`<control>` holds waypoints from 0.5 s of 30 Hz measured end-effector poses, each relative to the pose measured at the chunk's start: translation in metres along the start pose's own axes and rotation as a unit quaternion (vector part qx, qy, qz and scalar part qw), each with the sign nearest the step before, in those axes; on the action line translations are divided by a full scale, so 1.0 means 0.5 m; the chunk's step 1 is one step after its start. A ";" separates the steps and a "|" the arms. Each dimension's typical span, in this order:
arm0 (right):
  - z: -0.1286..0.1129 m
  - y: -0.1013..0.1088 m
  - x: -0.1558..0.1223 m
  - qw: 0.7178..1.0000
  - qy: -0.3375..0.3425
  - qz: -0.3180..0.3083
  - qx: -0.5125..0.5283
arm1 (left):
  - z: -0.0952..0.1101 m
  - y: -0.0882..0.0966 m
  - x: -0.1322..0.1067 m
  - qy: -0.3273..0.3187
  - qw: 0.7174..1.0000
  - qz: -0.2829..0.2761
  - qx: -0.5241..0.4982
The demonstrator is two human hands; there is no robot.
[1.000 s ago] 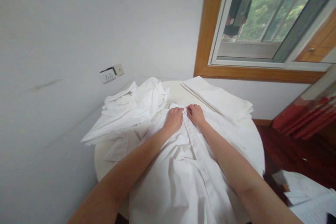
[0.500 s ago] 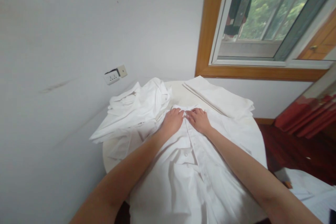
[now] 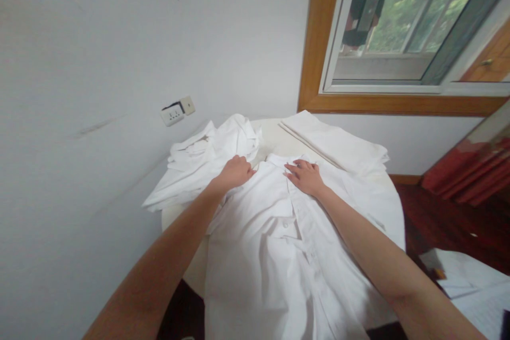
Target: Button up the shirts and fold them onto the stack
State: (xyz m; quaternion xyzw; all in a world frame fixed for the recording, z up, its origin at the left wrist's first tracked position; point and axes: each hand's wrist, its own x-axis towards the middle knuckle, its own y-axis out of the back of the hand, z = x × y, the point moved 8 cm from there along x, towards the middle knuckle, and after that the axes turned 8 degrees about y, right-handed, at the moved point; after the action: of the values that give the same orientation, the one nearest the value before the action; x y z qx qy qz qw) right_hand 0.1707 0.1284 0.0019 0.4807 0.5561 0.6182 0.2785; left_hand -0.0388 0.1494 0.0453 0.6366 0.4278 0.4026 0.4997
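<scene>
A white button-up shirt (image 3: 255, 244) lies front up across the round table, collar at the far end, its lower part hanging over the near edge. At the shirt's left shoulder, my left hand (image 3: 236, 171) is closed, with its fingers curled around the cloth. My right hand (image 3: 305, 177) rests on the shirt beside the collar and button strip, fingers spread and palm down. The front has creases around a button in the middle. The left sleeve is mostly hidden under my left forearm.
A loose pile of white clothes (image 3: 211, 151) lies at the table's back left, against the wall. Behind my right hand is a folded white garment (image 3: 334, 141). The pale table (image 3: 269, 132) stands below a wooden-framed window (image 3: 398, 103). A wall socket (image 3: 172, 115) is at left.
My left hand has moved left from the collar to the shirt's shoulder, and the cloth there has shifted. My right hand stays near the collar, its fingers slightly more spread.
</scene>
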 end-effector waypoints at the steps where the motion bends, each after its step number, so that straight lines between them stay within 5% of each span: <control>1: 0.004 0.000 -0.001 1.000 0.000 0.002 0.002 | 0.000 0.000 -0.001 -0.006 1.000 -0.017 -0.021; 7: 0.013 -0.001 -0.003 1.000 0.021 0.010 0.013 | -0.028 0.036 -0.018 0.080 0.989 -0.027 -0.118; 15: 0.017 0.004 -0.005 0.999 0.043 -0.002 0.023 | -0.042 0.094 0.002 0.061 0.996 0.004 0.070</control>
State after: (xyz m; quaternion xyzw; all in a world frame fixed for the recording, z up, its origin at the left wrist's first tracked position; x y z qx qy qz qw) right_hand 0.1796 0.1292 0.0025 0.4593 0.5827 0.6244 0.2444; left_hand -0.0518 0.1501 0.0952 0.6458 0.4819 0.4116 0.4257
